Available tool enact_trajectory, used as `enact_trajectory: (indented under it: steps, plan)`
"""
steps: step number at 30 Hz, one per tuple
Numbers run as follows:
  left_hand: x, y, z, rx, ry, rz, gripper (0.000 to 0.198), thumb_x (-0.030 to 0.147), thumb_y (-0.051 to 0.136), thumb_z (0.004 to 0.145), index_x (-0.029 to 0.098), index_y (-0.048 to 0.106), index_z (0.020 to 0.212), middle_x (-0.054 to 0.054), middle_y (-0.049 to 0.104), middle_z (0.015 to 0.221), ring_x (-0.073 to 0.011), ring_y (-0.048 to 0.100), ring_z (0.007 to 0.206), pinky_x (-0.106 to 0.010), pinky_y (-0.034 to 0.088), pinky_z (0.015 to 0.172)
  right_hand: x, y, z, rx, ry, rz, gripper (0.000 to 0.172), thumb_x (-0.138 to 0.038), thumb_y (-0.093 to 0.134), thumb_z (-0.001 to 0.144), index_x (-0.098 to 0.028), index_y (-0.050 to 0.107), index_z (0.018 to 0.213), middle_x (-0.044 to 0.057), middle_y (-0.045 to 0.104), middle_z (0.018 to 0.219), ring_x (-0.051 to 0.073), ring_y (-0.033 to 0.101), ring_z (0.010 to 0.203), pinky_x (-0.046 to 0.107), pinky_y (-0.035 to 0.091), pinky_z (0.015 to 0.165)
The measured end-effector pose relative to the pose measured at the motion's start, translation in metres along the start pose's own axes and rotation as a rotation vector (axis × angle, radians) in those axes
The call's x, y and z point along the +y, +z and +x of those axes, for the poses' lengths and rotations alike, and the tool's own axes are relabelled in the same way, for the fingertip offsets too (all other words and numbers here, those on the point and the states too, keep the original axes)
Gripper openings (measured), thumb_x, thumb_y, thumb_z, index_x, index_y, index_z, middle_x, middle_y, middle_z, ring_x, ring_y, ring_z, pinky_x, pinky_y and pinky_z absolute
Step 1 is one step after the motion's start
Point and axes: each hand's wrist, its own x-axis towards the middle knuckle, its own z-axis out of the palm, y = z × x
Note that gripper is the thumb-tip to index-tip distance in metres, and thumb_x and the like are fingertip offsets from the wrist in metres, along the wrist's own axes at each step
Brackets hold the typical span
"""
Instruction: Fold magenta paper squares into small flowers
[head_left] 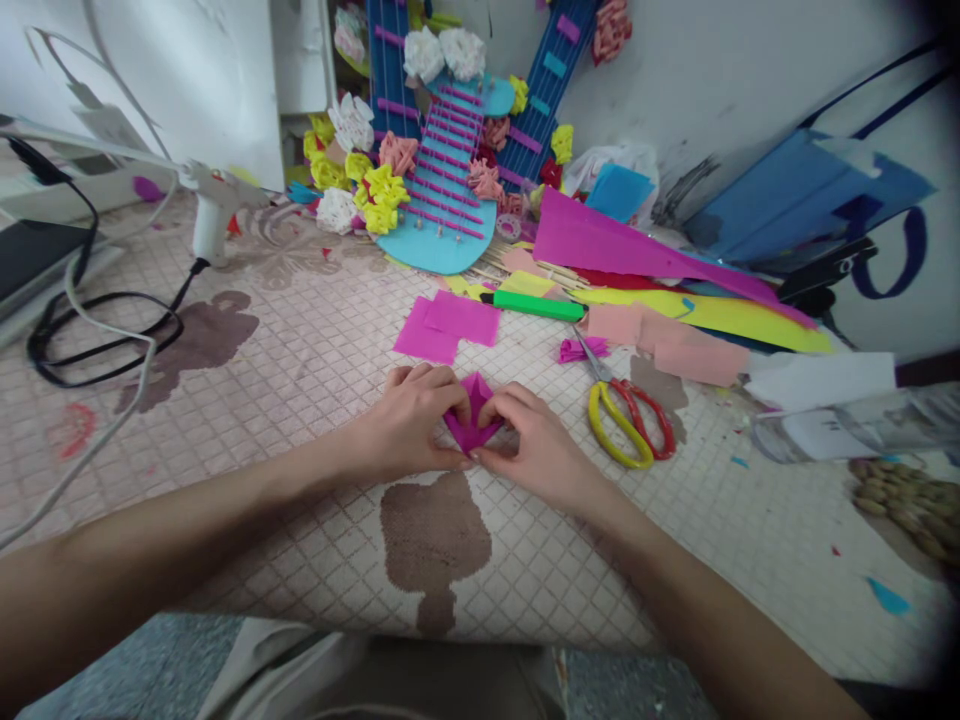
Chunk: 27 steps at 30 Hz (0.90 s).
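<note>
Between my two hands is a small piece of magenta paper (474,435), partly folded into a diamond-like shape with creases in its middle. My left hand (420,415) grips its left side, fingers curled over the edge. On the opposite side my right hand (536,435) pinches it with thumb and fingers. The fingertips cover parts of the folds. Just beyond lie two flat magenta paper squares (427,335), overlapping. Scissors (630,415) with one yellow and one red handle rest right of my right hand, beside a small pleated magenta paper piece (574,350).
A green marker or cutter (536,305) lies behind the squares. Colored paper sheets (637,250) spread at the back right. Paper flowers (382,195) surround a blue cardboard piece (435,240). A glue gun (214,215) and cables stand left; a plastic bottle (862,425) lies right.
</note>
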Motion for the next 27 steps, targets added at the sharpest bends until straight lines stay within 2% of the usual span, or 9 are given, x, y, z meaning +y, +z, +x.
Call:
enact_trajectory:
  steps: [3, 6, 9, 17, 27]
  plan:
    - [-0.001, -0.002, 0.000, -0.020, 0.001, -0.039, 0.032, 0.041, 0.074, 0.068, 0.019, 0.061, 0.087, -0.003, 0.057, 0.093, -0.0241, 0.052, 0.092, -0.040, 0.033, 0.083, 0.003, -0.002, 0.000, -0.022, -0.016, 0.030, 0.016, -0.015, 0.065, 0.074, -0.020, 0.053, 0.084, 0.003, 0.054, 0.092, 0.018, 0.051, 0.088, 0.032, 0.042, 0.076]
    - [-0.002, -0.004, 0.001, -0.031, -0.001, -0.054, 0.016, 0.031, 0.067, 0.077, 0.019, 0.062, 0.086, -0.003, 0.057, 0.092, -0.0228, 0.052, 0.094, -0.040, 0.033, 0.085, 0.006, -0.002, 0.000, -0.003, -0.015, 0.089, 0.010, -0.013, 0.057, 0.080, -0.020, 0.053, 0.087, 0.002, 0.054, 0.089, 0.016, 0.051, 0.082, 0.029, 0.041, 0.071]
    - [-0.001, -0.003, 0.001, -0.031, -0.015, -0.058, 0.006, 0.022, 0.063, 0.079, 0.019, 0.062, 0.083, -0.002, 0.058, 0.091, -0.0215, 0.053, 0.093, -0.039, 0.033, 0.085, 0.008, 0.001, 0.001, 0.036, 0.008, 0.087, 0.012, -0.010, 0.054, 0.081, -0.020, 0.052, 0.086, 0.001, 0.053, 0.085, 0.015, 0.050, 0.078, 0.029, 0.040, 0.069]
    - [0.001, -0.002, 0.002, 0.003, -0.031, -0.058, 0.004, 0.019, 0.063, 0.077, 0.019, 0.062, 0.081, -0.002, 0.059, 0.089, -0.0215, 0.053, 0.091, -0.039, 0.034, 0.084, 0.004, 0.005, 0.002, 0.061, 0.012, 0.034, 0.016, -0.005, 0.055, 0.079, -0.020, 0.049, 0.076, 0.000, 0.050, 0.079, 0.015, 0.049, 0.077, 0.028, 0.039, 0.069]
    - [0.001, -0.001, 0.002, 0.009, -0.028, -0.044, 0.004, 0.018, 0.062, 0.077, 0.019, 0.062, 0.081, -0.003, 0.060, 0.089, -0.0220, 0.053, 0.090, -0.040, 0.033, 0.082, 0.003, 0.008, 0.002, 0.085, 0.022, 0.010, 0.016, -0.005, 0.056, 0.079, -0.020, 0.049, 0.077, 0.001, 0.052, 0.080, 0.016, 0.050, 0.078, 0.029, 0.039, 0.070]
